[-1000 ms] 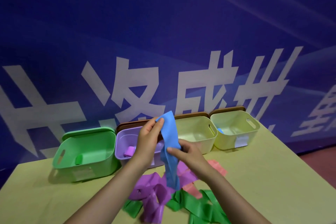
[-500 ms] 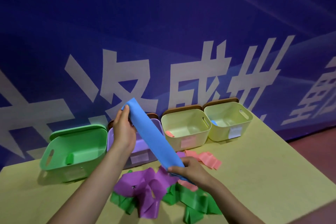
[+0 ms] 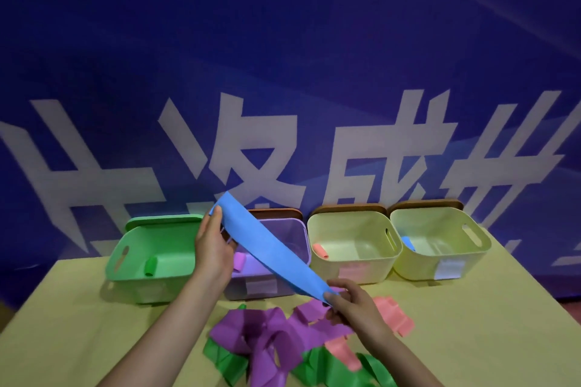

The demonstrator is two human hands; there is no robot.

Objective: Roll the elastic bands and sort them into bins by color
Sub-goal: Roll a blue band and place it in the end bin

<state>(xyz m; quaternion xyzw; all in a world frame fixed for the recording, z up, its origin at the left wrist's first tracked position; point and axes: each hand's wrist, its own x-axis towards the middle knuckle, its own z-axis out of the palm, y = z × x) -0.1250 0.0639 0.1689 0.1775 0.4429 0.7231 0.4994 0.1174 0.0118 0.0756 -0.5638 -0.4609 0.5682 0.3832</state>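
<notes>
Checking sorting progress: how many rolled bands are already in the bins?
4, one per bin: a green roll in the green bin, a purple roll in the purple bin, a pink roll in the third bin, a blue roll in the rightmost bin. Others could be hidden behind the walls.

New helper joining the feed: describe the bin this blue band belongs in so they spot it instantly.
Four bins stand in a row along the blue banner wall. Take the far right bin, pale yellow-green. Unlike its look-alike neighbour, which holds a pink roll, it has a blue roll inside.
</notes>
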